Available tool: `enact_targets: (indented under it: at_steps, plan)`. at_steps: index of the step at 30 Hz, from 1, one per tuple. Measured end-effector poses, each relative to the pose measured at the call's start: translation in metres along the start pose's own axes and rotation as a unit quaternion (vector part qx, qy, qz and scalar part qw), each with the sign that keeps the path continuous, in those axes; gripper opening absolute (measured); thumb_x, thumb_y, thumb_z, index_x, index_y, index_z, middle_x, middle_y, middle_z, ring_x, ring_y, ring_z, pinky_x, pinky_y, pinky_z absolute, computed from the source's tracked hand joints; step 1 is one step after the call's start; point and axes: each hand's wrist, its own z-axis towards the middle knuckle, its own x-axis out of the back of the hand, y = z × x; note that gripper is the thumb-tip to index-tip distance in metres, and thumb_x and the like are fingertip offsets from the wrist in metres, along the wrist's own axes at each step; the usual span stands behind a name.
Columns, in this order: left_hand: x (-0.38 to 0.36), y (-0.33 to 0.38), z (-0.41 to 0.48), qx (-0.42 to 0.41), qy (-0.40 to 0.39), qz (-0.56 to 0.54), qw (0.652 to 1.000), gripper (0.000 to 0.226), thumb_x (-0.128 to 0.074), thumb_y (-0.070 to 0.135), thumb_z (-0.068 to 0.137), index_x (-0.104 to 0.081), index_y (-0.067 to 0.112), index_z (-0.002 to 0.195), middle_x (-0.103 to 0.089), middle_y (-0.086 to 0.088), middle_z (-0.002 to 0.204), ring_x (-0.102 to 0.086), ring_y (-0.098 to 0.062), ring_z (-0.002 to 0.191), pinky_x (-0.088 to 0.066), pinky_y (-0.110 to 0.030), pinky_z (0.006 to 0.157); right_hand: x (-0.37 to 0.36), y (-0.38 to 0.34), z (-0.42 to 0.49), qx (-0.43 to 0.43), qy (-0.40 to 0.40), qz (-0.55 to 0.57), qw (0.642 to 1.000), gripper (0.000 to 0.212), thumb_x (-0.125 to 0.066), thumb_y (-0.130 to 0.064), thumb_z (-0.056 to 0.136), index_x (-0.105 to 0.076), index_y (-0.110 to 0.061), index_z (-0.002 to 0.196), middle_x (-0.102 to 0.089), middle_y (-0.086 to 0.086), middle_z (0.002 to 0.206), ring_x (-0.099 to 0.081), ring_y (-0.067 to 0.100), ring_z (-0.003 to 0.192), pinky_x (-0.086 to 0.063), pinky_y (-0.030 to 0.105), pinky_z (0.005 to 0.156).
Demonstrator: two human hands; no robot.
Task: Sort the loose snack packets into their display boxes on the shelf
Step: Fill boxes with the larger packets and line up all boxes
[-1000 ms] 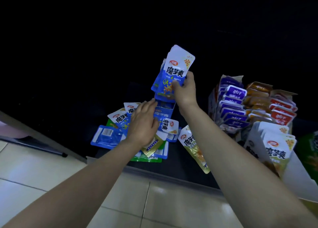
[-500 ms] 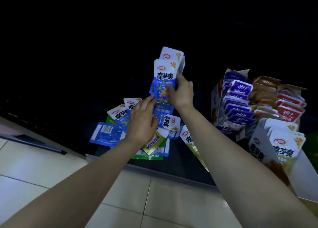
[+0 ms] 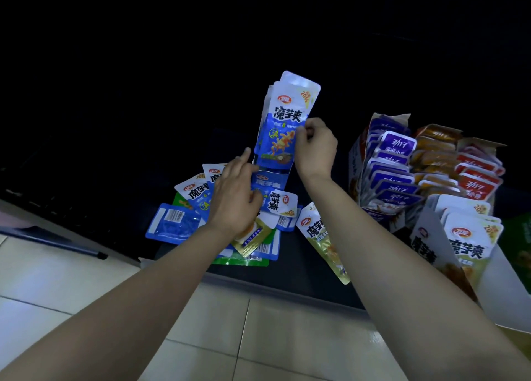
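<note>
The left hand (image 3: 234, 196), fingers spread, is resting on the loose pile (image 3: 184, 222) at 7 o'clock from the blue box (image 3: 270, 181), while the right hand (image 3: 314, 148) is pinching blue packets (image 3: 283, 122) upright at its top; next likely calls for picking another blue one.

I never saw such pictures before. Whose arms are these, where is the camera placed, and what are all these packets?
There is no machine: these are a person's bare arms, filmed by one camera worn on the head, looking forward and down. The right hand grips a bunch of blue packets upright with curled fingers. The left hand, fingers fairly straight, lies over the loose pile of packets on the dark shelf. At the right stand display boxes filled with purple, orange, red and white packets. Below is a tiled floor.
</note>
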Motion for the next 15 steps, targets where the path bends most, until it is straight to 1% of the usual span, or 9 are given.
enact_targets:
  at_steps: [2, 4, 6, 9, 11, 13, 14, 15]
  plan:
    - [-0.001, 0.001, 0.001, 0.000, 0.006, -0.005, 1.000, 0.046, -0.054, 0.011, 0.089, -0.048, 0.011, 0.134, -0.026, -0.001, 0.158, -0.023, -0.019, 0.144, -0.025, -0.042, 0.115, -0.003, -0.002, 0.003, 0.032, 0.001, -0.016, 0.999, 0.014, -0.050, -0.012, 0.098, -0.061, -0.004, 0.094, -0.062, 0.010, 0.084, -0.055, 0.022, 0.070, -0.034, 0.026, 0.060]
    - [-0.002, 0.000, 0.001, -0.003, 0.010, -0.007, 1.000, 0.046, -0.055, 0.010, 0.088, -0.049, 0.010, 0.133, -0.031, -0.002, 0.156, -0.028, -0.020, 0.141, -0.028, -0.040, 0.113, -0.009, -0.002, 0.004, 0.044, -0.007, -0.036, 0.998, 0.016, -0.050, -0.013, 0.098, -0.063, -0.004, 0.101, -0.063, 0.015, 0.093, -0.059, 0.027, 0.078, -0.036, 0.027, 0.062]
    - [-0.001, -0.001, 0.001, -0.009, 0.010, -0.005, 1.000, 0.046, -0.055, 0.009, 0.087, -0.049, 0.009, 0.133, -0.034, -0.002, 0.154, -0.031, -0.021, 0.140, -0.029, -0.040, 0.113, -0.012, 0.000, 0.000, 0.042, -0.008, -0.064, 0.997, 0.019, -0.050, -0.013, 0.099, -0.064, -0.003, 0.107, -0.063, 0.016, 0.101, -0.061, 0.028, 0.086, -0.036, 0.027, 0.065]
    - [-0.002, -0.004, 0.000, -0.018, 0.006, 0.004, 1.000, 0.046, -0.054, 0.009, 0.088, -0.049, 0.010, 0.134, -0.034, -0.001, 0.154, -0.031, -0.022, 0.140, -0.029, -0.042, 0.113, -0.011, 0.006, -0.004, 0.028, 0.005, -0.080, 0.996, 0.023, -0.049, -0.011, 0.099, -0.065, -0.001, 0.111, -0.059, 0.017, 0.109, -0.060, 0.028, 0.092, -0.034, 0.024, 0.067]
    - [-0.001, -0.005, -0.001, -0.019, 0.006, 0.008, 1.000, 0.048, -0.053, 0.009, 0.088, -0.047, 0.010, 0.136, -0.034, -0.001, 0.155, -0.030, -0.022, 0.140, -0.028, -0.041, 0.114, -0.011, 0.008, -0.007, 0.033, -0.026, -0.077, 0.996, 0.026, -0.053, -0.010, 0.098, -0.065, 0.000, 0.118, -0.055, 0.016, 0.115, -0.059, 0.025, 0.097, -0.037, 0.019, 0.071]
    - [-0.001, -0.004, 0.000, -0.018, 0.004, 0.008, 1.000, 0.048, -0.053, 0.009, 0.088, -0.047, 0.010, 0.136, -0.033, -0.001, 0.155, -0.032, -0.021, 0.139, -0.028, -0.039, 0.113, -0.010, 0.007, -0.010, 0.047, -0.070, -0.072, 0.994, 0.035, -0.058, -0.007, 0.095, -0.058, 0.000, 0.130, -0.050, 0.013, 0.116, -0.055, 0.017, 0.094, -0.042, 0.018, 0.081]
    - [-0.001, -0.003, 0.000, -0.016, 0.000, 0.008, 1.000, 0.049, -0.053, 0.010, 0.089, -0.046, 0.011, 0.137, -0.032, -0.001, 0.155, -0.032, -0.021, 0.139, -0.028, -0.038, 0.113, -0.010, 0.007, -0.010, 0.048, -0.077, -0.064, 0.994, 0.043, -0.060, -0.005, 0.093, -0.052, -0.002, 0.135, -0.047, 0.011, 0.114, -0.052, 0.012, 0.090, -0.042, 0.016, 0.081]
    - [0.000, -0.002, -0.001, -0.015, -0.006, 0.006, 1.000, 0.051, -0.053, 0.011, 0.090, -0.044, 0.012, 0.139, -0.031, -0.001, 0.156, -0.032, -0.020, 0.139, -0.027, -0.037, 0.113, -0.008, 0.006, -0.010, 0.044, -0.070, -0.044, 0.996, 0.048, -0.061, -0.005, 0.092, -0.048, -0.004, 0.138, -0.046, 0.009, 0.111, -0.049, 0.008, 0.084, -0.041, 0.014, 0.076]
